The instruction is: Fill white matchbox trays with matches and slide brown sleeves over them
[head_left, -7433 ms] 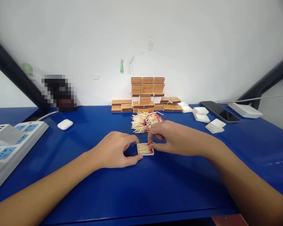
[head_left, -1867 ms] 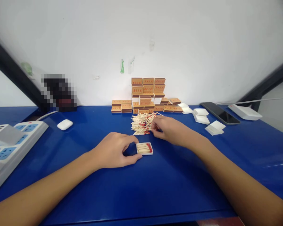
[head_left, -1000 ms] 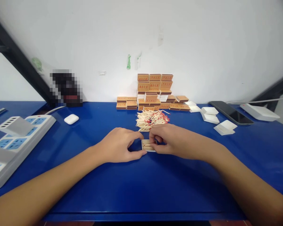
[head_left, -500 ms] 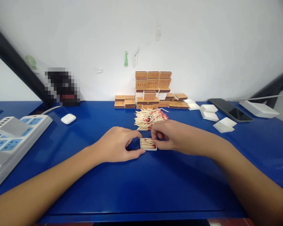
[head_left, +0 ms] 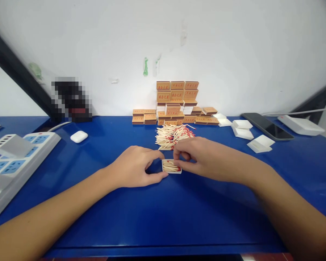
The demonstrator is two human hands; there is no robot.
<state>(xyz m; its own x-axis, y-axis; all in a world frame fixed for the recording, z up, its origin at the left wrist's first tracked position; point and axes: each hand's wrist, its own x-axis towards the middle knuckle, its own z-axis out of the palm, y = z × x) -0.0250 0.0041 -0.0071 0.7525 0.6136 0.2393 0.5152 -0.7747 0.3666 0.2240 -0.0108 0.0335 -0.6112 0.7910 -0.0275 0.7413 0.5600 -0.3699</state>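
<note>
Blue tabletop (head_left: 163, 214) spreads beneath us. Between our left hand (head_left: 136, 167) and right hand (head_left: 197, 156) sits a small white tray (head_left: 174, 172), flat on the surface, filled with matches (head_left: 168, 166), red heads toward our right. We pinch the tray's left end with the left hand, thumb at the near corner, forefinger at the far one. Our right thumb and forefinger draw close together over the red heads; we cannot tell whether they pinch a match. Just beyond lies a loose match pile (head_left: 168, 137), with stacked matchboxes (head_left: 177, 95) behind it, near the wall (head_left: 233, 54).
</note>
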